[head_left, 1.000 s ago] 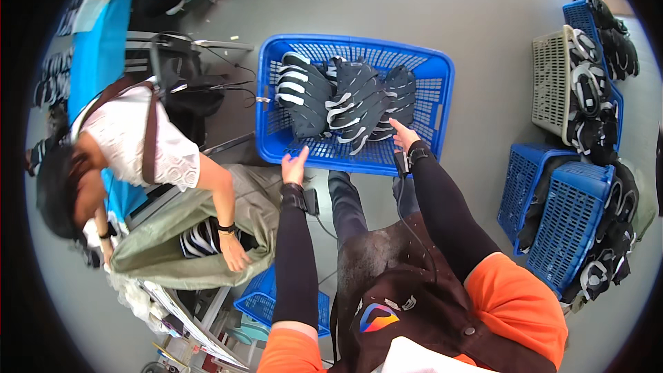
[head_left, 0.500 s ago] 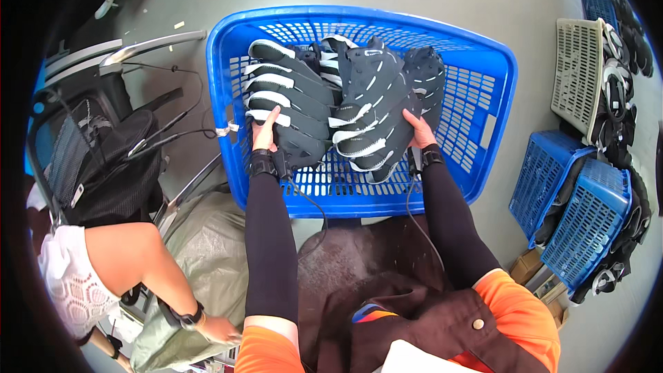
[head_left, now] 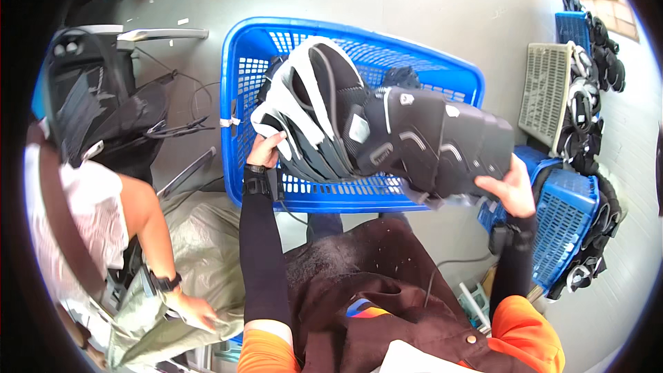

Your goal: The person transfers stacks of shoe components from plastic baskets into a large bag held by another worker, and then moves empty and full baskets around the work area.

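A nested stack of black shoe uppers (head_left: 425,138) with pale trim stretches sideways over a blue plastic basket (head_left: 469,76). My right hand (head_left: 511,186) grips its right end, thumb on top, beyond the basket's right-hand side. At the left, white-edged uppers (head_left: 304,103) fan out with their openings showing. My left hand (head_left: 266,152) is closed on their lower left edge, inside the basket's near left corner. Whether the two groups are one joined stack I cannot tell. Another dark upper (head_left: 402,77) lies farther back in the basket, partly hidden.
More baskets holding black uppers line the right side, among them a beige basket (head_left: 542,90) and a blue basket (head_left: 566,217). At the left are a black bag (head_left: 110,121) and metal bars. Another person's hand (head_left: 197,311) rests by a grey-green sheet (head_left: 214,242).
The uppers have been raised and turned from near-upright to lying sideways. My right hand has swung right and lower with their end, while my left stays near the basket's left side.
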Demonstrator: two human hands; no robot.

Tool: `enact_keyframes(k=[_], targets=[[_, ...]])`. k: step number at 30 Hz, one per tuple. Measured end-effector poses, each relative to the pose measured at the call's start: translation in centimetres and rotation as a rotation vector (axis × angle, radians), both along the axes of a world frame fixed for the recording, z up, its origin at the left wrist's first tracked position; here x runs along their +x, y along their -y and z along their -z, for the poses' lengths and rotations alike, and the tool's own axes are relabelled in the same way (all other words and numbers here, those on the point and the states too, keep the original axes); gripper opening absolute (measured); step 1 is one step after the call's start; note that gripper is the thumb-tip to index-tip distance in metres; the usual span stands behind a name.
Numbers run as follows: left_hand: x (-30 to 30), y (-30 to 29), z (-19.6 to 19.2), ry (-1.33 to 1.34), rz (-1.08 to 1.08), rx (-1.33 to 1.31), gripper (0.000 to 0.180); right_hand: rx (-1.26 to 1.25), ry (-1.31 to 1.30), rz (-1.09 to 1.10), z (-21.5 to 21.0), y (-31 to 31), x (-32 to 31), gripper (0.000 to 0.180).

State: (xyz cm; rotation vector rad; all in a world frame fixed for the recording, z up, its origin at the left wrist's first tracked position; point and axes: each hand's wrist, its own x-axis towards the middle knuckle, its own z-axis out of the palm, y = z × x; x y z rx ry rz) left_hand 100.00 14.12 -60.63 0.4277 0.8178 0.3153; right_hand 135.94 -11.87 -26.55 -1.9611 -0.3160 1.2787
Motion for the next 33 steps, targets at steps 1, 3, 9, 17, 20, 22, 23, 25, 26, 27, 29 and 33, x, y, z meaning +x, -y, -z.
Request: enact_keyframes(k=[1, 3, 9, 17, 20, 22, 23, 25, 26, 27, 29, 33], targets=[[0.1, 0.1, -1.8, 0.021, 0.015, 0.033, 0.062, 0.008, 0.045, -0.038, -3.6, -0.7, -0.1, 0.052], [1.2, 1.8, -7.0, 0.048, 0.02, 0.053, 0.06, -0.074, 0.158, -0.187, -9.9, -1.8, -0.2, 0.048], [-4.0, 10.7, -22.3, -0.056, -0.122, 0.205, 0.064, 0.074, 0.416, -0.765, -21.5, -3.8, -2.1, 0.046], [-19.7, 20.3, -40.1, -0.062, -0.478, 0.456, 0.073, 0.291, 0.482, -1.072, -37.9, -1.8, -16.8, 0.042], [-28.0, 21.4, -45.6, -0.009, -0.587, 0.498, 0.071, 0.355, 0.433, -1.13, -41.8, -1.0, -23.3, 0.037], [-31.6, 21.4, -47.4, 0.028, -0.695, 0.457, 0.073, 0.414, 0.489, -1.132, -44.2, -1.2, -27.9, 0.034], [-32.7, 21.5, -48.6, 0.039, -0.749, 0.487, 0.074, 0.421, 0.524, -1.124, -45.6, -1.2, -30.3, 0.033], [-34.7, 22.1, -51.0, 0.046, -0.787, 0.51, 0.076, 0.451, 0.598, -1.143, -49.0, -1.4, -34.3, 0.03], [-35.2, 21.9, -52.3, 0.054, -0.812, 0.536, 0.077, 0.471, 0.651, -1.161, -51.4, -1.7, -35.9, 0.029], [-35.9, 21.9, -53.8, 0.045, -0.816, 0.516, 0.08, 0.402, 0.622, -1.101, -53.8, -1.8, -37.7, 0.027], [-38.9, 21.3, -56.7, 0.035, -0.876, 0.631, 0.082, 0.387, 0.572, -1.14, -57.3, -2.1, -40.7, 0.027], [-53.6, 14.5, -56.9, 0.12, -0.707, 0.631, 0.07, 0.543, 0.582, -1.185, -56.1, -2.7, -49.8, 0.029]])
